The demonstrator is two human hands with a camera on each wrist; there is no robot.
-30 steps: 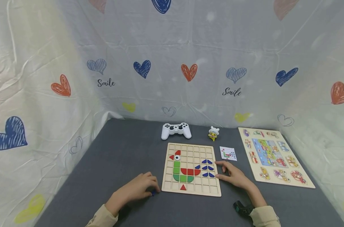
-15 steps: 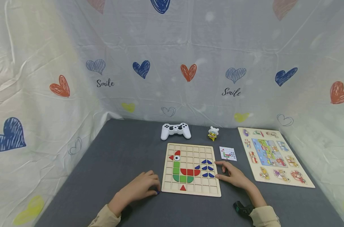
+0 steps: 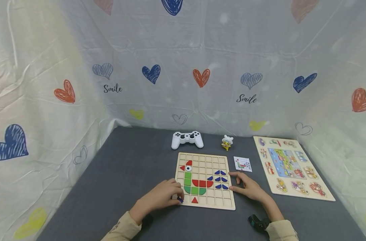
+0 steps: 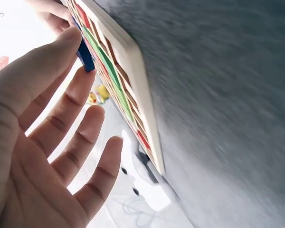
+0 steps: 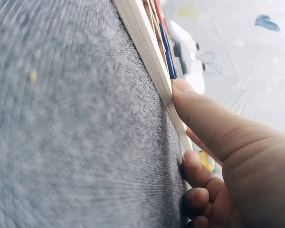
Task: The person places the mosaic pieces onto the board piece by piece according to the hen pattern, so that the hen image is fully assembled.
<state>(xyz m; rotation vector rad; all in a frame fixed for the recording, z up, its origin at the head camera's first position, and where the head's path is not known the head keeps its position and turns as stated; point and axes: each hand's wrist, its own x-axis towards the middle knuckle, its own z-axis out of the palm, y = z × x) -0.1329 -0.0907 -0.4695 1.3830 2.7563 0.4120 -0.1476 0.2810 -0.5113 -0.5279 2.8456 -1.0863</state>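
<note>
My left hand point(image 3: 163, 197) is over the lower left corner of a wooden grid board point(image 3: 211, 201). It pinches a small blue puzzle piece point(image 4: 85, 56) between thumb and fingertip, with the other fingers spread in the left wrist view. Red, green and blue pieces on the board form a bird, with a round eye piece point(image 3: 188, 168) and a red triangle point(image 3: 194, 200) below. At the board's right edge, the thumb and index finger of my right hand point(image 3: 249, 186) touch the rim. In the right wrist view the right thumb point(image 5: 199, 107) lies against that edge.
A small pattern card point(image 3: 242, 164) lies right of the board. Behind it are a white game controller point(image 3: 187, 139) and a little figurine point(image 3: 227, 142). A larger picture puzzle board point(image 3: 287, 187) is at the far right. Heart-printed cloth point(image 3: 171, 100) closes off the back.
My left hand has moved right, with the blue piece in its fingers, from the dark table beside the board to over its lower left corner. The right hand stays at the board's edge.
</note>
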